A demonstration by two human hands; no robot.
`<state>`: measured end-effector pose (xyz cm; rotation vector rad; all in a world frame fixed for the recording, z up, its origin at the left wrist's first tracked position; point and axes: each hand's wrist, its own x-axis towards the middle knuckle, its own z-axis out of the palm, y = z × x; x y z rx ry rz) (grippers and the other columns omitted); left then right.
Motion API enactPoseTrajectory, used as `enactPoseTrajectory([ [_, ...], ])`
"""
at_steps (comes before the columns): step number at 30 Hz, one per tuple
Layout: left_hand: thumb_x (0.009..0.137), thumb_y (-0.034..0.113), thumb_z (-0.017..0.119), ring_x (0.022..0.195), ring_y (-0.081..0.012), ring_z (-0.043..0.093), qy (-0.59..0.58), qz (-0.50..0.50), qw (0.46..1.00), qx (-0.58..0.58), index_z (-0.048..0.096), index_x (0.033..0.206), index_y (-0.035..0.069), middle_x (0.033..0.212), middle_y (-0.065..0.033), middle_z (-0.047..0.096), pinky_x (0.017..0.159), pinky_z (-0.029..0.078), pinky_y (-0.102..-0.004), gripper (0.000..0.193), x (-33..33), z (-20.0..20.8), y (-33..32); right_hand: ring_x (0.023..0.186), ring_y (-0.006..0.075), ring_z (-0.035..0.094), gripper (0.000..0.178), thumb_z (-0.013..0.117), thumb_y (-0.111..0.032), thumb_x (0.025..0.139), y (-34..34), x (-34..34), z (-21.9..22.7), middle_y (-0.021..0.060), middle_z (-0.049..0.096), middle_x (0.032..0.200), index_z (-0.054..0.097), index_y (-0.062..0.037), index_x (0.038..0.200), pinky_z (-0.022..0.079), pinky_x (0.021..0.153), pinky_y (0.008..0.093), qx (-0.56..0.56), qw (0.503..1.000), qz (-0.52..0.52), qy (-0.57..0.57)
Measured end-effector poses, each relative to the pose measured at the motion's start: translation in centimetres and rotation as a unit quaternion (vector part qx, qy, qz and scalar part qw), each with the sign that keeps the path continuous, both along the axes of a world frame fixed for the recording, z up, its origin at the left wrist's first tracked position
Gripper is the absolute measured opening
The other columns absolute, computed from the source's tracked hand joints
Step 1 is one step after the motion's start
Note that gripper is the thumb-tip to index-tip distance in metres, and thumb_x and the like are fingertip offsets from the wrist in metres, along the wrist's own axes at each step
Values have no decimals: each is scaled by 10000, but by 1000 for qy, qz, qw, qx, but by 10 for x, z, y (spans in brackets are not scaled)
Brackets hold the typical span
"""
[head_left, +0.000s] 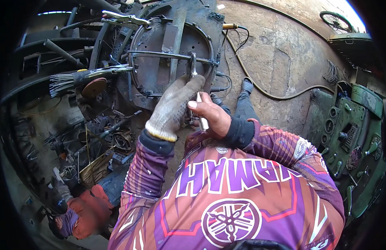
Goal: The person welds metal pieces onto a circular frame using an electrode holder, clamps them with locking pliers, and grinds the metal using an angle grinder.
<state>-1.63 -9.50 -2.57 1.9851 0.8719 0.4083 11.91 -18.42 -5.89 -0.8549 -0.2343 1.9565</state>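
The left hand (174, 106), in a knit work glove, reached up with its fingers closed around the lower end of a thin metal rod frame (192, 62) lying on a round, rusty steel plate (159, 50). The bare right hand (209, 114), just at its four o'clock and touching it, pinched a small pale stick (202, 121), thumb pressed down. At nine o'clock lay a bundle of welding rods (61, 82). At seven o'clock, well apart, crouched another person in orange (86, 210).
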Motion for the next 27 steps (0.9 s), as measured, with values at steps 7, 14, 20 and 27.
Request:
enactPoseTrajectory([
  [7,824,28,629,1010,-281,676,70,-58,995,-43,627,1215,21,1114,-161,661,857,541,-364,391,-6,-9,11,1076,148,526,735,482,-573,1003,-13,12,-31,63,566,1166,396,15,1435,407,981,283,120,987,42,-94],
  [14,971,205,589,890,-311,712,-43,201,784,-586,530,1281,-8,1048,-176,687,746,601,-359,381,-9,18,10,1062,148,585,584,519,-477,1019,-20,46,-25,83,642,1122,552,26,1314,461,945,299,104,963,166,-182],
  [20,919,278,622,1081,-328,666,-371,47,718,-586,323,1485,-41,1195,-165,680,904,543,-409,716,-13,32,-1,862,106,562,447,515,-408,1041,-25,50,4,25,637,892,659,15,1063,470,780,282,166,950,159,-212],
  [27,930,287,596,1148,-355,619,-545,26,660,-517,296,1501,-25,1232,-173,660,968,493,-466,717,2,38,15,720,130,606,562,422,-466,1059,-4,45,44,72,658,839,657,43,1097,495,721,273,137,983,74,-94],
])
